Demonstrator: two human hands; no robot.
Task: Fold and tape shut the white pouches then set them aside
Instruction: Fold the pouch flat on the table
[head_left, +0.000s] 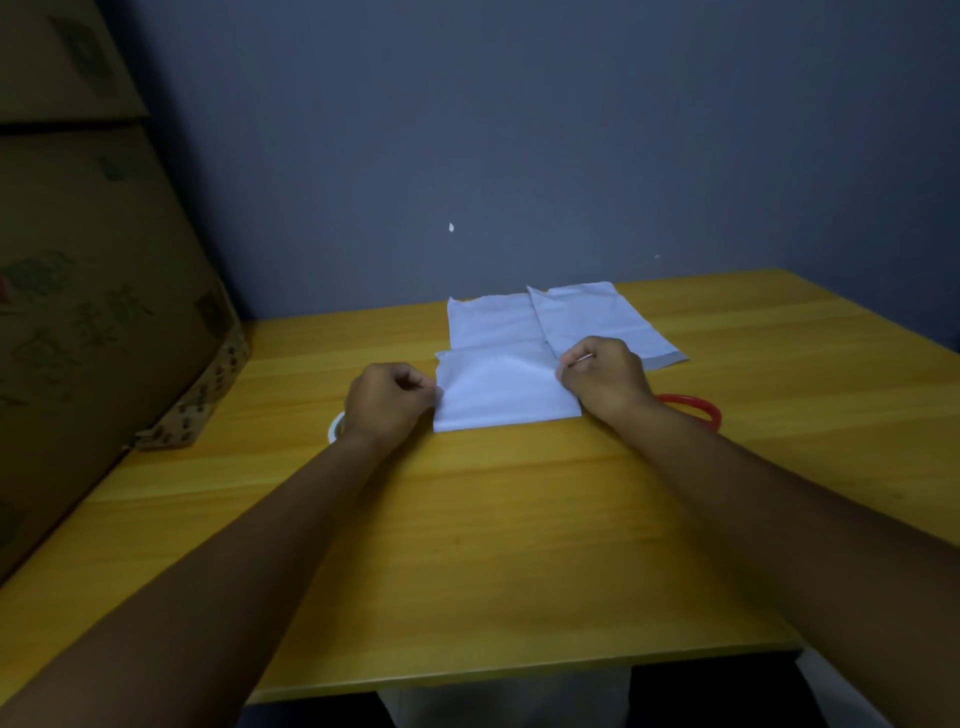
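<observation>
A white pouch (501, 389) lies on the yellow wooden table (493, 519), its near part folded over. My left hand (389, 402) pinches its left edge with curled fingers. My right hand (605, 376) pinches its right edge. Behind it lies a second white pouch (597, 317), flat and angled to the right. A white tape roll (335, 428) peeks out beneath my left wrist, mostly hidden.
A red ring-shaped object (696, 405) lies behind my right wrist. Stacked cardboard boxes (93, 312) stand along the table's left side. A grey wall (519, 130) closes off the far edge of the table.
</observation>
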